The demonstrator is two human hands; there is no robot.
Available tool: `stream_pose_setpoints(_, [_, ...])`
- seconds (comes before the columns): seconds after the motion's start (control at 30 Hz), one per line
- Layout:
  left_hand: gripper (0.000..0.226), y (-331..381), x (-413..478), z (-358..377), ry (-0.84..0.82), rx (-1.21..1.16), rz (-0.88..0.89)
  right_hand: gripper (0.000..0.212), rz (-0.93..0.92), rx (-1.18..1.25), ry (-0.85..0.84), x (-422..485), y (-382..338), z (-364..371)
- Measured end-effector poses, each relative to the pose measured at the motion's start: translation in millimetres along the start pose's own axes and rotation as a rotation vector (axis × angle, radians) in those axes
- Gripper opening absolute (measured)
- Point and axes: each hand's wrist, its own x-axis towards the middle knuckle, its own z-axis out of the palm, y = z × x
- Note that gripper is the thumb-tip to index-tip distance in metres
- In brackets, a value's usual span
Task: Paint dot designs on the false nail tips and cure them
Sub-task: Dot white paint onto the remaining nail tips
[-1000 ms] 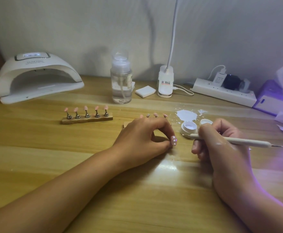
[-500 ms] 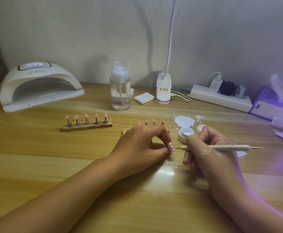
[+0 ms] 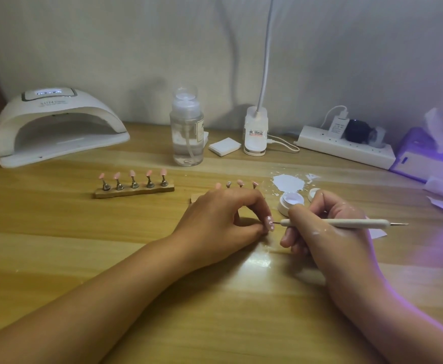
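Fingers of the left hand (image 3: 223,219) are curled in and pinched on a pink nail tip (image 3: 269,223) bearing white dots, held just above the middle of the wooden table (image 3: 57,245). The right hand (image 3: 328,227) is closed in a pen grip around a dotting tool (image 3: 346,223), which lies nearly level, its fine point touching the nail tip.

Just behind the right hand an open jar of white gel (image 3: 292,202) is set, with its lid (image 3: 313,193) beside it and a white smear (image 3: 287,182) beyond. Towards the left, a wooden stand (image 3: 135,189) carries five pink tips on metal pegs. A second stand (image 3: 195,197) is mostly hidden behind the left hand; only its end and a few tips are seen.

Along the back edge are ranged a white curing lamp (image 3: 57,124), a clear pump bottle (image 3: 186,130), a white pad (image 3: 225,146), a lamp base (image 3: 255,134) and a power strip (image 3: 346,147). A tissue box (image 3: 425,156) at the right edge is washed in violet light and hard to make out.
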Motion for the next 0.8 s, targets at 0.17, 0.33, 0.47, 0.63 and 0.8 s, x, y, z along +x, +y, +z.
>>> stream_pose_setpoints(0.17, [0.023,0.3,-0.6,0.4,0.001,0.002,0.004,0.037,-0.002,0.003,-0.001,0.1,-0.6,0.9])
stream_pose_setpoints(0.33, [0.022,0.7,0.1,-0.6,0.006,0.017,0.01,0.037,-0.007,-0.007,-0.005,0.0,-0.8,1.0])
stream_pose_setpoints(0.47, [0.021,1.0,0.0,-0.4,0.002,0.014,0.007,0.039,-0.003,0.013,0.011,-0.3,-1.4,0.7])
stream_pose_setpoints(0.63, [0.021,1.1,0.4,-0.5,0.0,0.015,0.009,0.038,0.005,0.026,0.025,0.4,-1.0,0.9])
stream_pose_setpoints(0.8, [0.02,0.5,-0.1,-0.5,0.001,0.012,0.017,0.039,0.008,0.028,0.026,0.2,-0.8,1.3])
